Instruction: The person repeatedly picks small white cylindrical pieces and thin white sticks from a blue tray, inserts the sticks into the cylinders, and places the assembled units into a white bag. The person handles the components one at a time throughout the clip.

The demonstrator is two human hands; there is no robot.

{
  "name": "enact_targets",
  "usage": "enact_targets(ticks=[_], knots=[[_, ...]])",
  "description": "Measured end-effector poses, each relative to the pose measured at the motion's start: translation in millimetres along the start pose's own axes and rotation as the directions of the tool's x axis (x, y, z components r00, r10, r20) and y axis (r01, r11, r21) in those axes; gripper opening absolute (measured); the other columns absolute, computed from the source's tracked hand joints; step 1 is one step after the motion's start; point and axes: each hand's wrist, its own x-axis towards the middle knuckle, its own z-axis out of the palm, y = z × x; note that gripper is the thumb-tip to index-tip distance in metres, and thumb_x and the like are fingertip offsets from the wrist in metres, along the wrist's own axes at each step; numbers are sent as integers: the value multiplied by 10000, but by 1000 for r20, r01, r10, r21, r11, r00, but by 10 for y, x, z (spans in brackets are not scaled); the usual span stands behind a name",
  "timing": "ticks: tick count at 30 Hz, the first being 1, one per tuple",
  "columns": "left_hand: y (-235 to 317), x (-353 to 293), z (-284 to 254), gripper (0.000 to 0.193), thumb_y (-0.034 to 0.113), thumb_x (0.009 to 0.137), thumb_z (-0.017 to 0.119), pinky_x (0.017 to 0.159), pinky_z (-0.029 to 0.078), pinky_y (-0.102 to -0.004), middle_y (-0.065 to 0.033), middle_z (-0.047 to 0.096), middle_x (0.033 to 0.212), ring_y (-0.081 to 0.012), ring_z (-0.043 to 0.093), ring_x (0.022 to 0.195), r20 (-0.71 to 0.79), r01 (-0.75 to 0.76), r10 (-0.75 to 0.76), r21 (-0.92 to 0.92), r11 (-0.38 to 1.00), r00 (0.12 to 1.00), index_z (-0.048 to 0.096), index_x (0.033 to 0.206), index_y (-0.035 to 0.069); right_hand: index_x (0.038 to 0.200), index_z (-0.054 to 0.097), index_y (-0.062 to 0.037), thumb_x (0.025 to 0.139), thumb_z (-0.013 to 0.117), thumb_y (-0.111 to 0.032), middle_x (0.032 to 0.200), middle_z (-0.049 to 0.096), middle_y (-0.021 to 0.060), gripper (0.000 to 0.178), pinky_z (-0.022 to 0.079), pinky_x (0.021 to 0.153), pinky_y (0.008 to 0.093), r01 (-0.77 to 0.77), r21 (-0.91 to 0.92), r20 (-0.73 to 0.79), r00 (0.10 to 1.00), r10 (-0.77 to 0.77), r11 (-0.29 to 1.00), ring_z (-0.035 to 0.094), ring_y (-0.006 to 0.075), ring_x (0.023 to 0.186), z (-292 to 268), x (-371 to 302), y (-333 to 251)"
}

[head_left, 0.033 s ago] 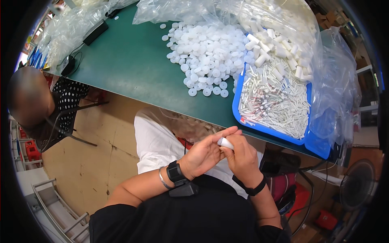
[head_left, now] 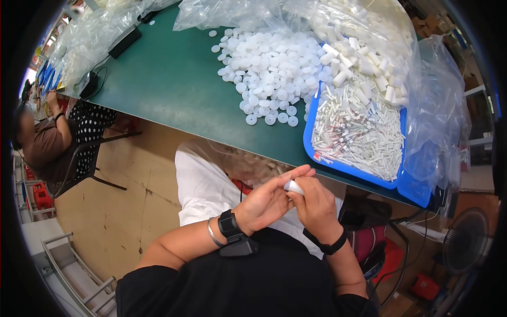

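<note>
A short white cylinder with a rounded end (head_left: 293,187) is pinched between the thumb and fingers of my right hand (head_left: 318,207). It resembles the larger white cylinders (head_left: 344,73) heaped at the back right. My left hand (head_left: 260,205) lies palm up beside it with fingers stretched out, their tips partly behind the right hand. Whether the left fingertips touch the cylinder cannot be seen. Both hands are over my lap, just short of the table edge. Beyond them, a blue tray (head_left: 307,140) contains many thin white sticks (head_left: 359,132), some with reddish marks.
Translucent white discs (head_left: 269,68) are piled on the green table (head_left: 158,79). Clear plastic bags (head_left: 438,116) flank the tray and line the back. A black box with cables (head_left: 124,41) rests at far left. Another person (head_left: 50,140) sits at left; a fan (head_left: 467,240) stands at right.
My hands and the white cylinder keep the same pose. At left, the seated person's raised hand and brown sleeve now show, where a blur covered that area.
</note>
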Motion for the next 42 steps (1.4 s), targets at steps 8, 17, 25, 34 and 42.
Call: enact_targets(ticks=[8,17,25,34,42], knots=[[-196,-49,-99,394,303,1029,423,1124,324,-433,-70,397,1487,-246,386,1354,7,-43,45,-159,986,999,462,1385,140,1043,566,-9,875,630,-95,876,630,168,200,504,624,415,-147,23,39,989,146,989,631,361,728,152,-101,-158],[-154,-43,-168,452,403,1048,344,1127,326,-436,-67,405,1465,-258,375,1362,-113,-40,41,7,999,993,416,1398,127,1133,498,-6,905,606,-130,931,613,150,281,518,586,455,-225,132,3,974,226,965,629,405,717,287,-104,-125],[-263,-26,-207,471,418,1042,343,1121,351,-436,-79,417,1451,-282,400,1340,-103,-95,91,-38,995,990,396,1391,106,1103,509,2,883,635,-132,876,619,177,286,523,550,428,-210,-119,119,967,224,971,641,373,665,317,-131,-182],[-225,-40,-188,601,526,1026,241,1115,326,-400,-87,440,1418,-226,420,1317,-187,-70,100,158,985,977,369,1416,86,1089,503,-8,964,563,-147,875,647,166,196,500,622,397,-401,335,142,916,375,853,652,337,719,407,-135,-46],[-122,-20,-372,609,505,1037,256,1062,367,-378,-109,441,1418,-213,472,1237,-253,-8,68,233,972,965,350,1421,42,1085,502,-55,1047,396,-384,727,494,9,348,232,411,179,-757,614,781,540,313,-224,264,16,440,309,-74,154]])
